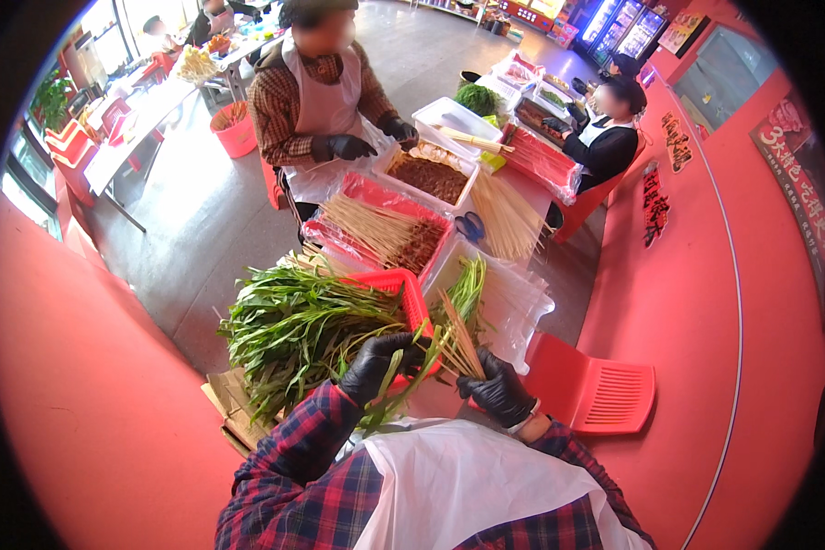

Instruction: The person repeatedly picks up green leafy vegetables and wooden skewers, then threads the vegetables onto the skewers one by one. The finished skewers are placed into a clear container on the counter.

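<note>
Black gloves [506, 396] cover both hands: the left hand [376, 365] seems to pinch a leafy stem [437, 353], the right hand [500, 389] is closed around skewers [461, 341]. A loose grip could drop the skewers; a hard tug could tear the stem. Left of them, greens [307, 316] overhang a red basket [416, 302]; ahead, trays [513, 312] crowd the table [539, 194]; rightward, a red wall [687, 321].

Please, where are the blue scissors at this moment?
In the head view, the blue scissors lie just above and right of centre, between the red tray of meat skewers and the spread wooden sticks, beyond the right hand.
</note>
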### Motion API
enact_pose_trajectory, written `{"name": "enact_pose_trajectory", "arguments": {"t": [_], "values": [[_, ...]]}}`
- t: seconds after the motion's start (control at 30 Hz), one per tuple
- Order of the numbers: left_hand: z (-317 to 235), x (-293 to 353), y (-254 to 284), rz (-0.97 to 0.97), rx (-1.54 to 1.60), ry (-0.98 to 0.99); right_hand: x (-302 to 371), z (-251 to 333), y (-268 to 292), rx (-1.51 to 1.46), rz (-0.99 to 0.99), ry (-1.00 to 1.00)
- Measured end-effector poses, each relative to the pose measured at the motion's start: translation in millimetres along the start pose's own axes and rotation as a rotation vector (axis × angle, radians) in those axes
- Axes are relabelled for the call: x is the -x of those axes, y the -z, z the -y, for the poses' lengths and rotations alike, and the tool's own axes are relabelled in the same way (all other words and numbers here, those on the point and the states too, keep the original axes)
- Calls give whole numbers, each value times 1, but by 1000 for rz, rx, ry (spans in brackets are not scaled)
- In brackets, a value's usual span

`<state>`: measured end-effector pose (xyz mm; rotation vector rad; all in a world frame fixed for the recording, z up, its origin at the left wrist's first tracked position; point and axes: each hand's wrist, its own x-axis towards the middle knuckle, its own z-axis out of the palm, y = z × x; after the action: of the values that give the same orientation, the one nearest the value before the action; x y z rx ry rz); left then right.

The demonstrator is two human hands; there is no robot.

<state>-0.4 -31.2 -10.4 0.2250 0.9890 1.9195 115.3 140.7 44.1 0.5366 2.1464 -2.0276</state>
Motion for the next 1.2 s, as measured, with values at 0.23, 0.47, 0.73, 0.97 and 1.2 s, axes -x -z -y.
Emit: {"name": "enact_pose_trajectory", "arguments": {"t": [0.23,0.47,0.73,0.97,1.2], "values": [[1,-5,-8,-6,-429,-161,-3,-18,2,78,-105,99],[-15,3,-30,-76,-25,63,-8,-15,0,175,-93,141],[-4,4,-26,-36,-70,37,0,-2,-1,200,-133,126],[-8,2,-30,-73,-314,27,-2,-13,-2,262,-198,258],[-9,7,-39,-188,-41,18,7,7,-3,116,-164,139]]}}
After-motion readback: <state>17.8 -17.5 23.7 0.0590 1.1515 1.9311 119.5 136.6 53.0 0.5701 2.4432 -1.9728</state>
